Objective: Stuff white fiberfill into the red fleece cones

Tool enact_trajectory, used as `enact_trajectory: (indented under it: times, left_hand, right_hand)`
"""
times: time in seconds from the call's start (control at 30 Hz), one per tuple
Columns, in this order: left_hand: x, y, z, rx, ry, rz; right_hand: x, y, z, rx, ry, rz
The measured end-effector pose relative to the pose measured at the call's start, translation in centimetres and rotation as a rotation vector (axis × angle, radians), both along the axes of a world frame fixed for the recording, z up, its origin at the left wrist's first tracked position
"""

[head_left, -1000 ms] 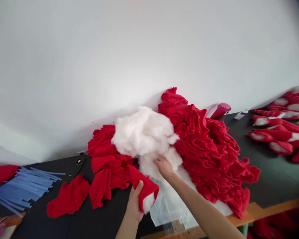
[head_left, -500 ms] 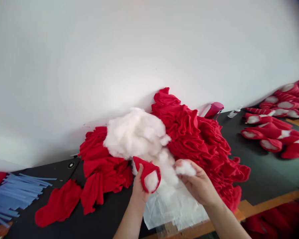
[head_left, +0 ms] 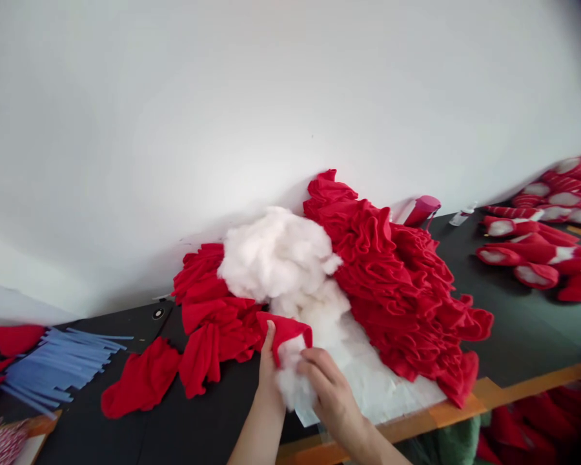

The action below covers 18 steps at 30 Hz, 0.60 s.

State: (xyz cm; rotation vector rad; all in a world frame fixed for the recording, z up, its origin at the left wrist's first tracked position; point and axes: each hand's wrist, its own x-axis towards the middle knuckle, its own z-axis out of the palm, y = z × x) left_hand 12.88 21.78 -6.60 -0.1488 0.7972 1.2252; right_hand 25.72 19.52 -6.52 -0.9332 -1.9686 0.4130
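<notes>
Floppy red fleece cone [head_left: 285, 332] gripped in the left hand [head_left: 269, 374], wad of white polyester stuffing [head_left: 293, 387] poking out its open end, pinched by the curled right hand [head_left: 332, 397], all held up over the black tabletop [head_left: 213, 413]

A bright red fleece cone [head_left: 285, 332] shows at six o'clock against fluffy white polyester stuffing [head_left: 275, 255], ruffled red fleece [head_left: 392, 284] runs toward three, and pale blue plastic strips [head_left: 58, 374] and red-and-white striped twine [head_left: 2, 444] lie toward eight on a matte black tabletop [head_left: 208, 413]
</notes>
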Motion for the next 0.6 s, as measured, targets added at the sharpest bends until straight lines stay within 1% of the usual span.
enact_trajectory:
  times: [0.03, 0.1, 0.17, 0.23, 0.27, 0.33, 0.47, 0.53, 0.6]
  left_hand:
    - [-0.3, -0.1, 0.0, 0.014, -0.049, -0.008]
    - [-0.7, -0.2, 0.1, 0.041, -0.109, 0.037]
    - [-1.0, -0.5, 0.1, 0.06, -0.148, 0.083]
    - [-1.2, -0.9, 0.1, 0.069, -0.18, 0.076]
    - [-1.4, -1.1, 0.1, 0.069, -0.188, 0.058]
    - [-2.1, -1.6, 0.0, 0.072, -0.2, 0.012]
    - [-3.6, -2.4, -0.3, 0.078, -0.187, -0.053]
    - [-3.9, -2.6, -0.5, 0.087, -0.175, -0.057]
    - [-3.7, -2.8, -0.6, 0.108, -0.141, -0.037]
  right_hand:
    - [-0.1, 0.1, -0.3, -0.045, 0.04, -0.063]
    - [-0.4, 0.9, -0.7, -0.103, 0.071, -0.204]
    - [-0.8, 1.5, -1.0, -0.063, 0.03, -0.308]
    - [-1.7, 1.5, -1.1, 0.029, -0.046, -0.348]
    - [-2.2, 1.0, -1.1, 0.062, -0.084, -0.335]
    - [-3.4, -0.6, -1.1, 0.081, -0.153, -0.253]
    - [-5.2, -3.9, -0.7, 0.033, -0.256, -0.082]
    - [-5.4, -4.3, -0.5, 0.019, -0.244, -0.043]
    - [-5.3, -3.4, -0.5, 0.011, -0.172, -0.067]
